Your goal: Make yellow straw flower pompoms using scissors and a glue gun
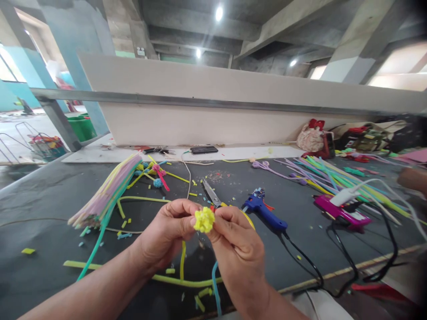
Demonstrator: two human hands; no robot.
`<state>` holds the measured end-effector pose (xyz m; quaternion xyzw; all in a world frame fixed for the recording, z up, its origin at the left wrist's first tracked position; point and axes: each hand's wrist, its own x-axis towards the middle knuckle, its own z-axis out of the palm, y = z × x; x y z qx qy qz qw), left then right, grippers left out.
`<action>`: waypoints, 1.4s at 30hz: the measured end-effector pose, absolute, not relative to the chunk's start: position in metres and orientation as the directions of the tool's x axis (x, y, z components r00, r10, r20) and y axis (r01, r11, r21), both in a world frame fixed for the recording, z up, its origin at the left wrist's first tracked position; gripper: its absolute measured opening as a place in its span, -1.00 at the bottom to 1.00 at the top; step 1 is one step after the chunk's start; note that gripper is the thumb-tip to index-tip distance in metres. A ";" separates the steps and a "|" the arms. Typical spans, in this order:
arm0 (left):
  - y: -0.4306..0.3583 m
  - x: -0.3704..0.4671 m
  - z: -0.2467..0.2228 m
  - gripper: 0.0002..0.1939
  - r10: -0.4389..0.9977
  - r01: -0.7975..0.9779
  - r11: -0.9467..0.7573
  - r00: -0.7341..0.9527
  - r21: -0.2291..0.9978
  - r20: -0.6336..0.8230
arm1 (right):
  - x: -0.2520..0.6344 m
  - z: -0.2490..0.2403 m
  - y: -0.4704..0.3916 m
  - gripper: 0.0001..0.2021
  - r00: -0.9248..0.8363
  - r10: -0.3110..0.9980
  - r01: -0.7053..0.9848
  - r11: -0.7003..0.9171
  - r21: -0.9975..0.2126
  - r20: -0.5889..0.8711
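A small yellow pipe-cleaner flower (204, 220) is pinched between my two hands above the front of the table. My left hand (167, 229) grips its left side with thumb and index finger. From the right, the fingers of my right hand (238, 238) close on it too. A pair of scissors (211, 192) lies just beyond the flower, its handles hidden by my hands. To the right rests a blue hot glue gun (267, 211), its cord trailing to the front edge. Yellow-green pipe cleaners (187, 282) lie beneath my hands.
At left lies a thick bundle of pipe cleaners (110, 191). Another bundle (347, 178) spreads at right, behind a purple power strip (343, 213) with a white plug. A phone (204, 150) sits on the back ledge. At the far right edge is another person's hand (412, 180).
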<state>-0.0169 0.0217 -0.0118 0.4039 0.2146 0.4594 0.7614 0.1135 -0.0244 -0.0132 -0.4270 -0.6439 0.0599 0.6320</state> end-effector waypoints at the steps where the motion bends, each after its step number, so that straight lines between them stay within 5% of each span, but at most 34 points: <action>1: 0.022 -0.017 -0.012 -0.84 0.866 -0.522 0.258 0.498 0.813 0.045 | 0.113 -0.013 -0.025 -0.74 0.149 0.612 0.488 0.637 -0.596 0.776; 19: 0.029 -0.028 -0.008 -0.69 0.618 -0.383 0.486 0.786 0.786 0.000 | 0.121 -0.004 -0.026 -0.74 -0.153 0.565 0.469 0.764 -0.443 0.811; 29: 0.028 -0.026 -0.012 -0.63 0.531 -0.349 0.530 0.847 0.773 0.019 | 0.119 -0.008 -0.030 -0.83 -0.043 0.718 0.290 0.674 -0.679 0.694; 36: 0.030 -0.022 -0.012 -0.73 0.596 -0.367 0.427 0.802 0.826 0.048 | 0.117 -0.018 -0.019 -0.90 0.097 0.894 -0.085 0.444 -0.892 0.437; 42: 0.037 -0.024 -0.011 -0.76 0.794 -0.482 0.186 0.587 0.856 0.157 | 0.134 -0.015 -0.002 -0.96 0.193 0.967 -0.486 0.243 -0.839 0.168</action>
